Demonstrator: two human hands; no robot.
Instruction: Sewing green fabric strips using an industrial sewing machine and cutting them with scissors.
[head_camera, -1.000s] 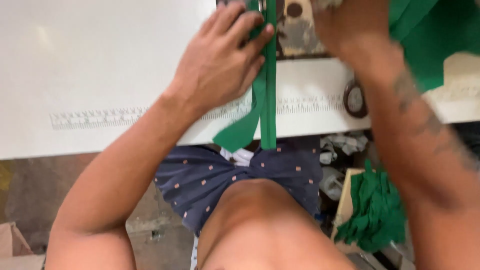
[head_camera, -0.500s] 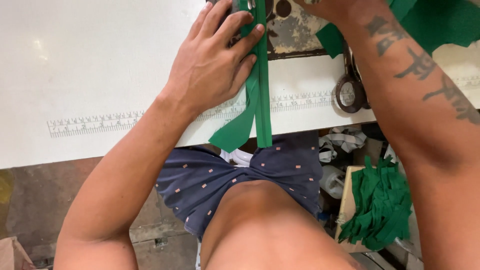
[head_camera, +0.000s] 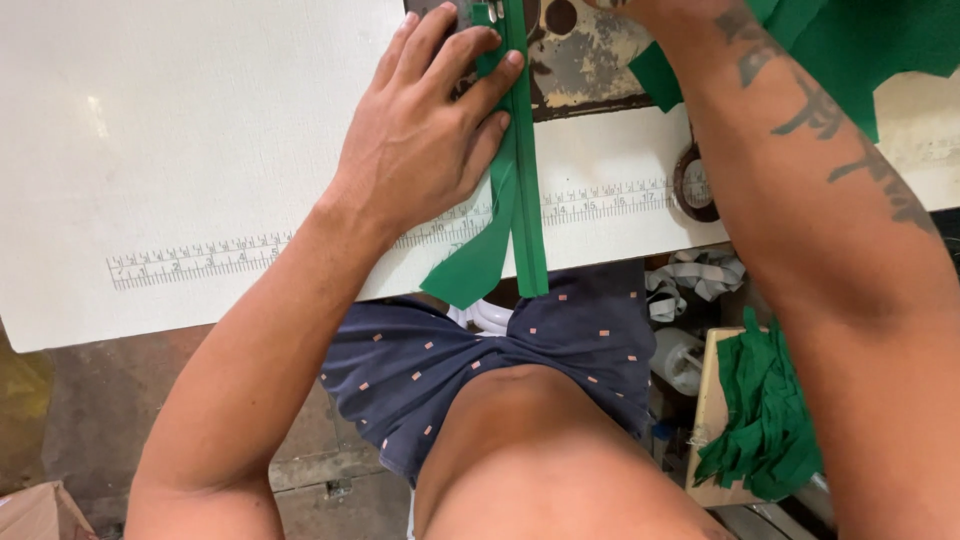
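My left hand (head_camera: 425, 125) lies flat on a narrow green fabric strip (head_camera: 515, 180), fingers spread and pressing it against the white table (head_camera: 200, 130). The strip runs from the worn metal machine plate (head_camera: 580, 55) at the top edge toward me and hangs over the table's front edge, where a second green flap splays to the left. My right forearm (head_camera: 800, 200) reaches up past the top of the frame; its hand is out of view there. More green cloth (head_camera: 860, 45) lies under that arm at the top right.
A printed ruler scale (head_camera: 200, 262) runs along the table's front. Scissors (head_camera: 692, 185) rest partly under my right arm. Below the table edge, a pile of green fabric pieces (head_camera: 765, 420) sits on a board, next to white scraps (head_camera: 695, 275).
The view has shifted down slightly. My left hand stays pressed on the strip, and my right hand has moved up out of the frame.
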